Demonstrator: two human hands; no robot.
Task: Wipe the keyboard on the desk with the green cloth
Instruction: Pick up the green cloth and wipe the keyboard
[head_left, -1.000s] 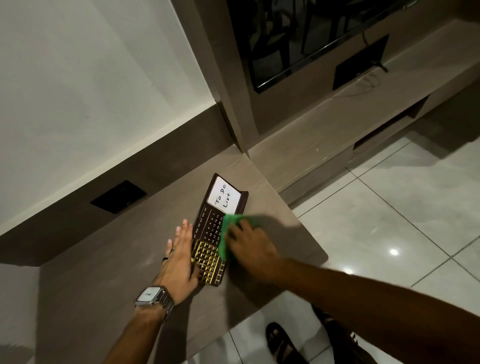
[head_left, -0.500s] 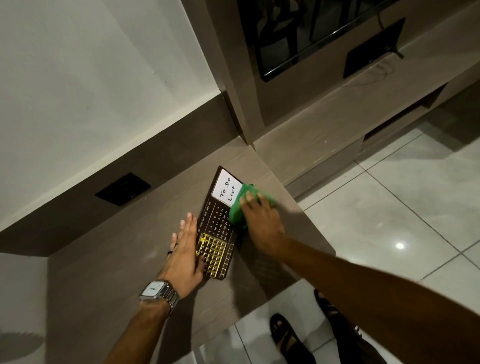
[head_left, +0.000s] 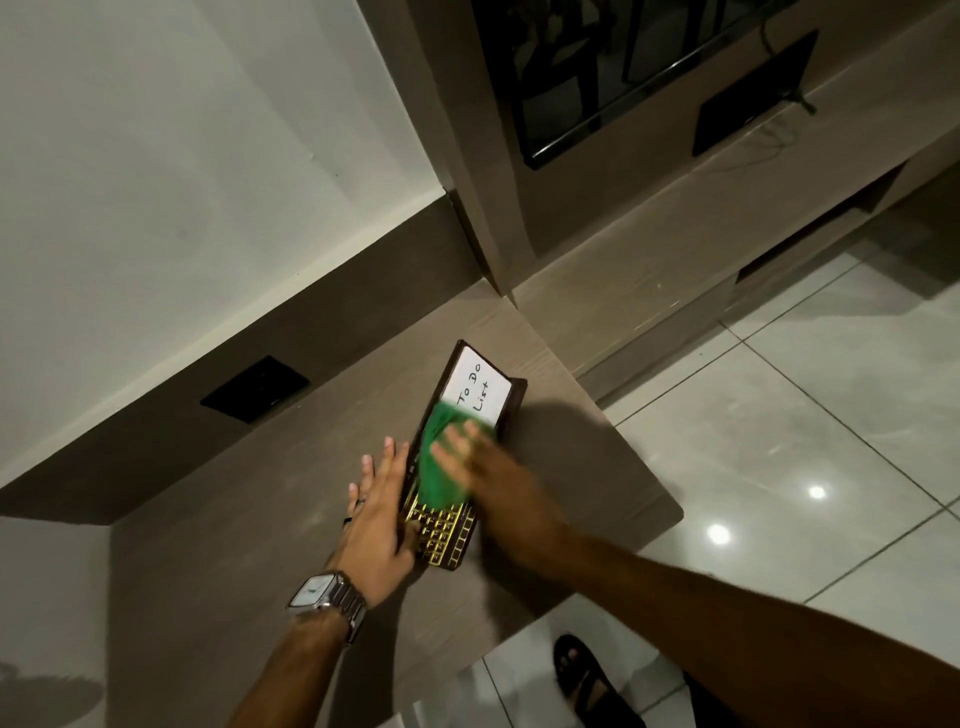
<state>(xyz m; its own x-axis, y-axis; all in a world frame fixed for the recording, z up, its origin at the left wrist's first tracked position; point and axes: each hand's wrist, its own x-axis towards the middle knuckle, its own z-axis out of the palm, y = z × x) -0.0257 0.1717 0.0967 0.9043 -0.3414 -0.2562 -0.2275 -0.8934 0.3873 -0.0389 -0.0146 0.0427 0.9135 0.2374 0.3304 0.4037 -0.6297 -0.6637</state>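
Observation:
A small dark keyboard (head_left: 448, 535) with gold-lit keys lies on the brown desk (head_left: 218, 551), its far end carrying a white "To Do List" card (head_left: 475, 392). My right hand (head_left: 485, 478), blurred by motion, presses the green cloth (head_left: 436, 470) flat on the middle keys. My left hand (head_left: 379, 512) lies flat with spread fingers against the keyboard's left edge, steadying it. A metal watch (head_left: 327, 597) sits on that wrist. The cloth hides the middle keys.
A black socket plate (head_left: 254, 388) is set in the desk's back panel. The desk's right corner (head_left: 670, 512) ends over a glossy tiled floor (head_left: 810, 447). A sandalled foot (head_left: 582, 675) stands below. A dark screen (head_left: 613, 62) hangs above a low cabinet at right.
My right hand slid the cloth from the keyboard's right edge up to the card end, then left and back onto the middle keys. My left hand stayed against the keyboard.

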